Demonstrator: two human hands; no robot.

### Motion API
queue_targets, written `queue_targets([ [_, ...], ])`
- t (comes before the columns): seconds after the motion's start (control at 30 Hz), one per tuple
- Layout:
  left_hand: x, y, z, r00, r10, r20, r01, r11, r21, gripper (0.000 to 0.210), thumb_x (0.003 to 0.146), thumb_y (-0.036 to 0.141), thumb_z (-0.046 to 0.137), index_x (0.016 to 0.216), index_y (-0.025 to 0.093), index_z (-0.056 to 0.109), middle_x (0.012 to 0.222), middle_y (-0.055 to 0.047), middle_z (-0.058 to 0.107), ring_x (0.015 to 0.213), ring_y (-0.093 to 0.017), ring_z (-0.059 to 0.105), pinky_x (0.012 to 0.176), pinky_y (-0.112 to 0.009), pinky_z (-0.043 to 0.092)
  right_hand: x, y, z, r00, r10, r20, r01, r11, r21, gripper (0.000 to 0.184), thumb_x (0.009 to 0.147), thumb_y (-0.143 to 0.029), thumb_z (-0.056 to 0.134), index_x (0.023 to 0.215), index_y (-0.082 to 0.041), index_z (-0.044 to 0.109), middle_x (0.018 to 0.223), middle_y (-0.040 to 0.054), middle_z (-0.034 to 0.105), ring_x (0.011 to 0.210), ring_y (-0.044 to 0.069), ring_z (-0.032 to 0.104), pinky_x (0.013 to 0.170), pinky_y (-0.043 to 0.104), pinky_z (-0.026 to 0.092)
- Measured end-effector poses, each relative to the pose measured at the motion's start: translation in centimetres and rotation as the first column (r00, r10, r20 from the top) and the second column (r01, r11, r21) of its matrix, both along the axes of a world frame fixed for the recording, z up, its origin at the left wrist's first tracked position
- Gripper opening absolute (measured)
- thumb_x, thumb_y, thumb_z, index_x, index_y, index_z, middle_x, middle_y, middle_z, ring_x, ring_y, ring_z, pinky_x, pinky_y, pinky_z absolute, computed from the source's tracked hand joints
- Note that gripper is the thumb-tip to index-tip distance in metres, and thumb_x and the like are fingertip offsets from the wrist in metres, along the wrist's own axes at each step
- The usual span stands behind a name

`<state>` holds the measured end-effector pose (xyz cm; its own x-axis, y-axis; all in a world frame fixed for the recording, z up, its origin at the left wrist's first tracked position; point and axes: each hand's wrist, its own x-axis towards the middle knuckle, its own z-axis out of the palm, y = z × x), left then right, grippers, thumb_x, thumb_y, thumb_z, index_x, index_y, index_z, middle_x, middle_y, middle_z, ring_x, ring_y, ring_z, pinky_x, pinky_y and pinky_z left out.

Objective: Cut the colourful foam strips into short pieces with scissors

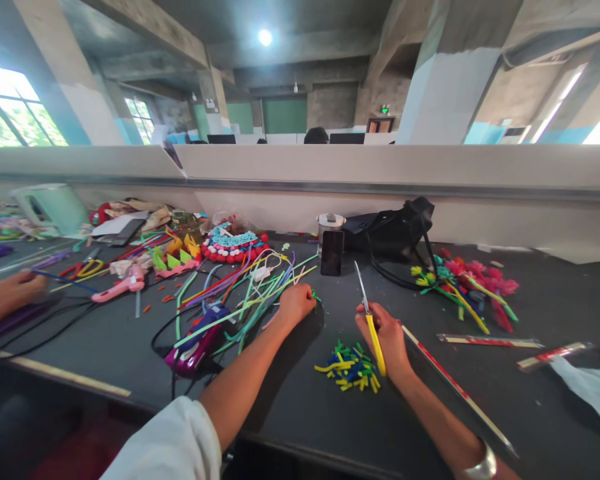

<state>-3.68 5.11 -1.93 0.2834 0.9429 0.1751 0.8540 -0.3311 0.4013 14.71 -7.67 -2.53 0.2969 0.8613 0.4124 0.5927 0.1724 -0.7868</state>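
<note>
One pair of yellow-handled scissors [377, 347] sits gripped in the right hand [391, 337], blades pointing away from the person. Just beside it, short yellow, green and blue pieces [347, 368] lie heaped on the dark table [290, 417]. The left hand [297, 303], apart from the right, curls at small green bits [317, 298]; I cannot tell whether it grips them. Beyond stands a black phone [333, 253].

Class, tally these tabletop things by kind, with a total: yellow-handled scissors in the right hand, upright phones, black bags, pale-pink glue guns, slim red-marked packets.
Yellow-handled scissors in the right hand: 1
Upright phone: 1
Black bag: 1
Pale-pink glue gun: 1
Slim red-marked packets: 3
Total: 7
</note>
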Motion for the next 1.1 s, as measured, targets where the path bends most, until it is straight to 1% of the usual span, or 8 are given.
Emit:
queue_targets([
  [0.13,-0.2,0.0,0.3,1.0,0.002,-0.004,-0.002,0.999,0.041,0.012,0.071,0.016,0.054,0.076,0.02,0.064,0.079,-0.005,0.064,0.076,-0.019,0.056,0.07,-0.028,0.038,-0.1,0.0,0.1,1.0,-0.006,-0.015,0.006,1.0,0.004,0.027,0.079,-0.037,0.05,0.093,-0.016,0.061,0.083,0.0033,0.066,0.06,0.013,0.058,0.06,0.022,0.044],
  [0.27,0.5,-0.7,0.2,0.954,-0.232,0.189,0.209,0.968,0.138,0.015,0.071,0.014,0.055,0.08,0.021,0.065,0.08,-0.004,0.062,0.078,-0.018,0.054,0.076,-0.028,0.038,0.1,0.1,0.1,1.0,-0.005,-0.023,0.005,1.0,0.012,0.028,0.079,-0.039,0.051,0.092,-0.017,0.062,0.085,0.0036,0.067,0.061,0.013,0.059,0.061,0.023,0.045],
  [0.33,1.2,-1.7,0.1,0.855,-0.438,0.278,0.404,0.898,0.174,0.014,0.071,0.015,0.057,0.079,0.022,0.066,0.076,-0.004,0.061,0.076,-0.018,0.054,0.076,-0.028,0.037,0.2,0.1,0.1,1.0,0.005,-0.03,-0.004,1.0,0.01,0.029,0.078,-0.04,0.052,0.093,-0.017,0.062,0.083,0.0031,0.067,0.061,0.013,0.059,0.061,0.023,0.045],
  [0.47,2.8,-4.0,0.1,0.596,-0.757,0.268,0.726,0.65,0.224,0.017,0.068,0.017,0.065,0.082,0.026,0.069,0.079,-0.005,0.063,0.077,-0.019,0.055,0.076,-0.029,0.037,0.4,0.1,0.1,0.999,0.006,-0.038,-0.006,1.0,0.007,0.028,0.077,-0.04,0.054,0.093,-0.017,0.062,0.08,0.002,0.066,0.06,0.012,0.058,0.06,0.023,0.044],
  [0.63,3.7,-5.3,-0.1,0.523,-0.851,0.038,0.818,0.514,0.258,0.022,0.073,0.019,0.063,0.09,0.031,0.07,0.091,-0.005,0.066,0.081,-0.02,0.056,0.076,-0.03,0.036,0.4,0.1,0.0,0.999,0.003,-0.046,-0.004,1.0,-0.006,0.027,0.077,-0.037,0.052,0.093,-0.017,0.062,0.08,0.0019,0.066,0.059,0.013,0.058,0.059,0.023,0.045],
  [0.87,4.2,-5.6,-0.9,0.553,-0.825,-0.119,0.812,0.502,0.298,0.008,0.071,0.022,0.065,0.077,0.027,0.067,0.082,-0.005,0.065,0.079,-0.021,0.055,0.069,-0.031,0.035,0.3,0.1,0.0,0.999,0.03,-0.025,-0.03,1.0,-0.004,0.029,0.077,-0.038,0.053,0.095,-0.017,0.062,0.089,0.0051,0.068,0.068,0.016,0.063,0.064,0.025,0.048],
  [1.0,4.5,-5.8,-1.3,0.574,-0.819,-0.013,0.788,0.548,0.282,0.007,0.065,0.018,0.066,0.068,0.023,0.061,0.074,-0.006,0.06,0.073,-0.021,0.054,0.067,-0.03,0.036,0.4,0.2,-0.1,1.0,0.024,-0.018,-0.024,1.0,0.0,0.031,0.077,-0.039,0.052,0.097,-0.018,0.062,0.09,0.0047,0.068,0.067,0.015,0.062,0.063,0.025,0.048],
  [1.1,4.3,-5.3,-1.2,0.62,-0.77,0.153,0.733,0.637,0.237,0.006,0.064,0.015,0.063,0.066,0.02,0.059,0.068,-0.004,0.056,0.067,-0.017,0.051,0.062,-0.027,0.035,0.5,0.2,-0.3,1.0,0.014,-0.021,-0.013,1.0,0.008,0.032,0.077,-0.041,0.053,0.096,-0.017,0.062,0.088,0.0047,0.068,0.064,0.015,0.06,0.063,0.026,0.048],
])
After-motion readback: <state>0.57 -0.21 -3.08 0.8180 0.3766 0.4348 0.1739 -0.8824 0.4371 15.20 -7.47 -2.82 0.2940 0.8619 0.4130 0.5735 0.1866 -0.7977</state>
